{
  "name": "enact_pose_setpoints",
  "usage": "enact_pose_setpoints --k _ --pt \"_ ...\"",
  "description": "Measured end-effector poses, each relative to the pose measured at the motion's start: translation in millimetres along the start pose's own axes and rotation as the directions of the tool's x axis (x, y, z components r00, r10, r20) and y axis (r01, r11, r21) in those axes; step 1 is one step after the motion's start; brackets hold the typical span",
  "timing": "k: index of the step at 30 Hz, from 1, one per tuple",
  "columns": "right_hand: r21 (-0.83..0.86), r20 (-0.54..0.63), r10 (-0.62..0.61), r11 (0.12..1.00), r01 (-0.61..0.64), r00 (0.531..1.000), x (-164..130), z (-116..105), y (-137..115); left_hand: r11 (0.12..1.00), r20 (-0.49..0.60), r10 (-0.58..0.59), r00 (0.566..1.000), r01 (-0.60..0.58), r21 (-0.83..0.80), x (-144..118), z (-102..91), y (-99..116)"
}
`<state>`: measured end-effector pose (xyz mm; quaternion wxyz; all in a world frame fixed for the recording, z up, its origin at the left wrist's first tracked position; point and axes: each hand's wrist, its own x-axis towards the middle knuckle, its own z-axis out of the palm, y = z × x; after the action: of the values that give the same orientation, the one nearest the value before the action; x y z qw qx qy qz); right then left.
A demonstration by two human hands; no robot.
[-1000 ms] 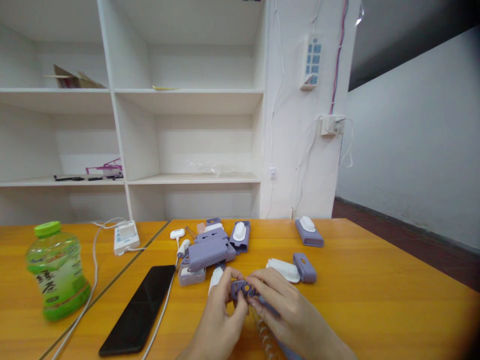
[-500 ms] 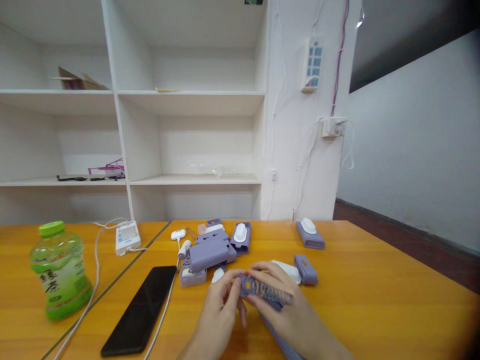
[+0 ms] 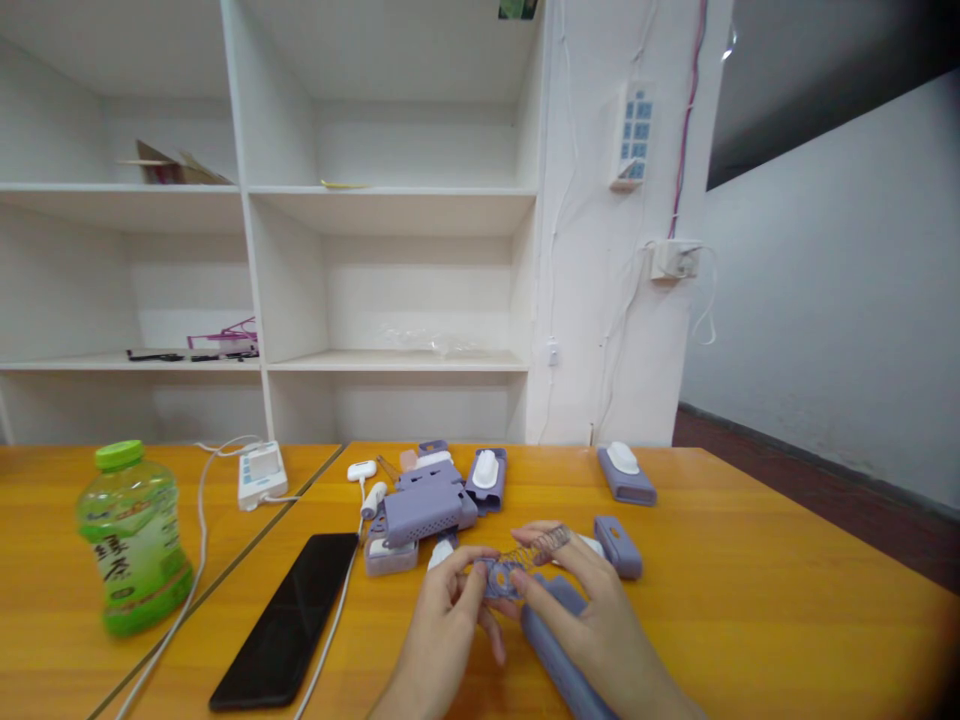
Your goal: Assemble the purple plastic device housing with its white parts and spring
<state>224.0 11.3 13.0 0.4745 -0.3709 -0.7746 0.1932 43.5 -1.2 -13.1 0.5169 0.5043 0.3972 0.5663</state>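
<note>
Low in the middle of the view, my left hand (image 3: 442, 625) and my right hand (image 3: 592, 625) meet over the orange table (image 3: 750, 600). Together they pinch a small purple part wound with a clear coiled spring (image 3: 517, 568); the left fingers grip its round end, the right fingers hold the coil. A long purple handle piece (image 3: 559, 655) lies under my right hand. Just behind the hands sit a purple perforated housing (image 3: 427, 505), a white insert and a small purple cap (image 3: 619, 545).
A black phone (image 3: 289, 615) with a white cable lies to the left, and a green drink bottle (image 3: 135, 540) stands farther left. A white power strip (image 3: 261, 472), purple-and-white assemblies (image 3: 626, 472) and white shelving (image 3: 390, 270) are behind.
The part in my hands has turned: its round end now faces me and the coil points up to the right. The long purple handle now shows under my right hand. The view shifted slightly.
</note>
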Motion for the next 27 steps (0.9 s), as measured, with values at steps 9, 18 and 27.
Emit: enact_pose_setpoints --k 9,18,27 --pt "0.291 -0.059 0.165 0.946 -0.141 0.984 1.8 0.9 -2.0 0.998 0.107 -0.028 0.994 0.023 0.05 -6.1 2.5 -15.0" --pt "0.549 -0.049 0.317 0.801 -0.24 0.947 11.9 -5.2 -4.5 0.539 0.106 0.191 0.976 -0.195 0.819 -16.1 -6.6 19.6" --pt "0.605 0.197 0.248 0.731 -0.316 0.949 4.0 10.3 -16.6 0.037 -0.033 0.204 0.978 0.026 0.999 2.8 -54.6 43.3"
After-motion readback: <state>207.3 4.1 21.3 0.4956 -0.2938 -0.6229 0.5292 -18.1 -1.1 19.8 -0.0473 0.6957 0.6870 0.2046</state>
